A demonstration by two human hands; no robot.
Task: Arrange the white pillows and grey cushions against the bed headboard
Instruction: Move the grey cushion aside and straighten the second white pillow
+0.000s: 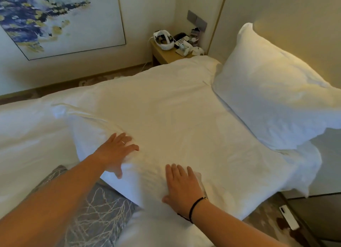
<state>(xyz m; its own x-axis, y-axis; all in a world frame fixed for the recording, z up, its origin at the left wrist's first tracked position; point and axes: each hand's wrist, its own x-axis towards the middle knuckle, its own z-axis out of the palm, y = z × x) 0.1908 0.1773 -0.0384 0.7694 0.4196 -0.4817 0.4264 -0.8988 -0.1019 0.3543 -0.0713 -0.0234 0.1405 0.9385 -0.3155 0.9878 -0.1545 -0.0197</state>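
A large white pillow (175,121) lies flat across the bed in the middle of the view. My left hand (115,152) presses on its near left part with fingers spread. My right hand (182,186) lies flat on its near edge, fingers straight. A second white pillow (273,92) leans upright against the headboard (287,21) at the right. A grey cushion (96,210) with a white branch pattern lies under my left forearm at the bottom, partly hidden by the arm and the flat pillow.
White bedding (27,136) covers the bed to the left. A wooden nightstand (166,55) with a white bag, a remote and small items stands in the far corner. A painting (60,20) hangs on the far wall. Dark floor and a white object (288,217) show at the bottom right.
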